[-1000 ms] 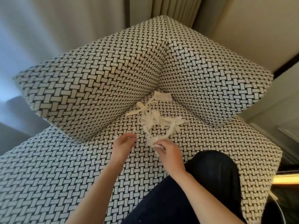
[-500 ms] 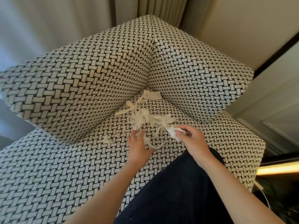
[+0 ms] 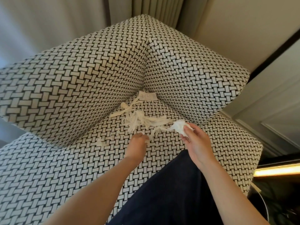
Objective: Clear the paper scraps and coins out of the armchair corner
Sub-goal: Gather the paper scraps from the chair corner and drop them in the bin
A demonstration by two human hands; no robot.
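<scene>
A tangle of white paper strips lies on the seat in the corner of the black-and-white woven armchair. Deeper in the corner sits a printed paper slip. A small loose scrap lies to the left. My right hand grips a crumpled wad of paper, with a strip trailing from it to the pile. My left hand is on the seat at the pile's near edge, fingers curled down onto strips. I see no coins.
The armchair back and side cushions meet in the corner. My dark-trousered knee rests on the seat. Curtains hang behind the chair, and a pale panelled wall and a lit strip stand to the right.
My right hand has lifted a wad of paper off the pile and carried it to the right. My left hand has moved in to the pile's near edge and curled its fingers.
</scene>
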